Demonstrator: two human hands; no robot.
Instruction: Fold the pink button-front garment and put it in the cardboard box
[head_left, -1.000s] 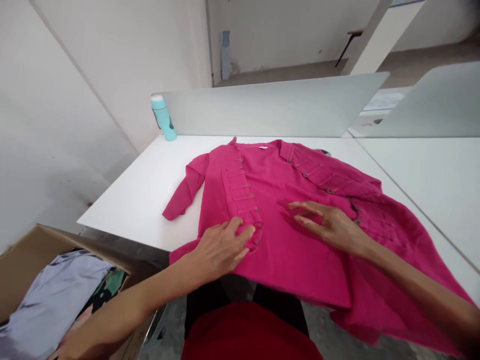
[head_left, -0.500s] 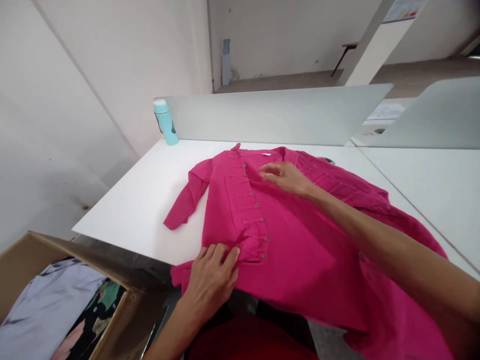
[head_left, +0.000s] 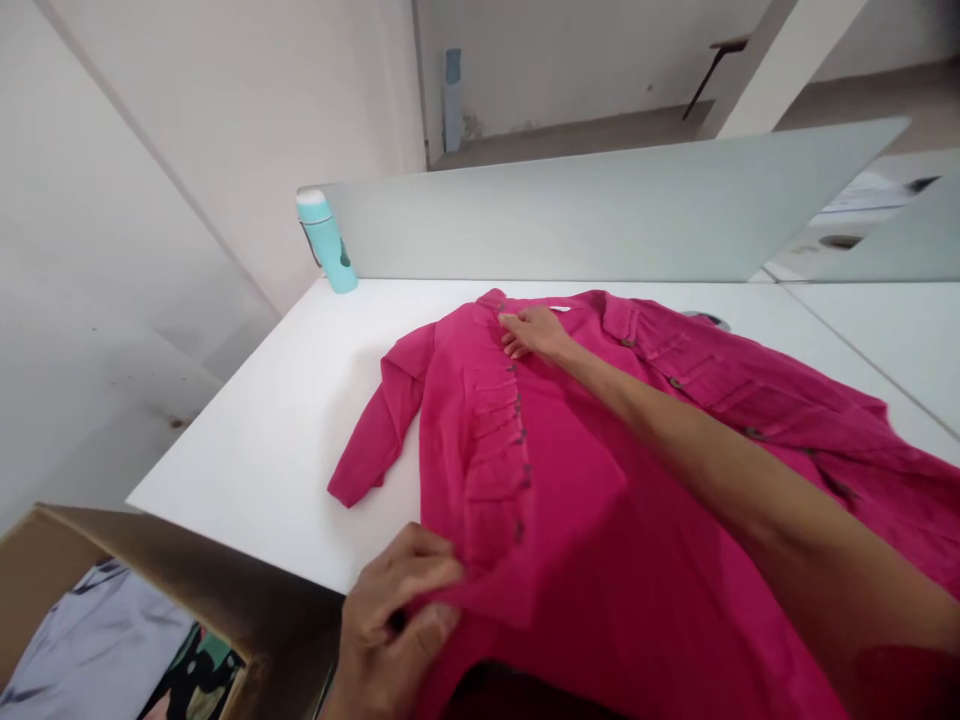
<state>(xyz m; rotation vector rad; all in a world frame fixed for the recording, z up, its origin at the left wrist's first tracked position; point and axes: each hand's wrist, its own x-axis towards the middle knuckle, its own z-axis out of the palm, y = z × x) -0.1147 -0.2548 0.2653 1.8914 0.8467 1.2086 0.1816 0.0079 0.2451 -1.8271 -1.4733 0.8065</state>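
A bright pink button-front shirt (head_left: 570, 470) lies spread open on the white table, its front edge hanging over toward me. Its left-hand sleeve reaches out across the tabletop, and the other front panel with buttons is folded out to the right. My left hand (head_left: 401, 610) is closed on the lower corner of the left panel, thumb against fingers, pulling the cloth taut. Up near the collar, my right hand (head_left: 531, 332) pinches the top of the same panel's buttoned edge. My right forearm covers part of the shirt's middle.
A turquoise bottle (head_left: 327, 243) stands at the table's back left corner, beside a frosted divider (head_left: 555, 225). Below the table at left is a cardboard box (head_left: 247, 600) holding folded clothes (head_left: 105, 640). A round grommet (head_left: 709, 320) shows partly behind the shirt.
My right hand has moved left from above the shirt to the panel's edge by the collar. My left hand has drawn the lower corner toward me, and the bunched panel now lies straighter.
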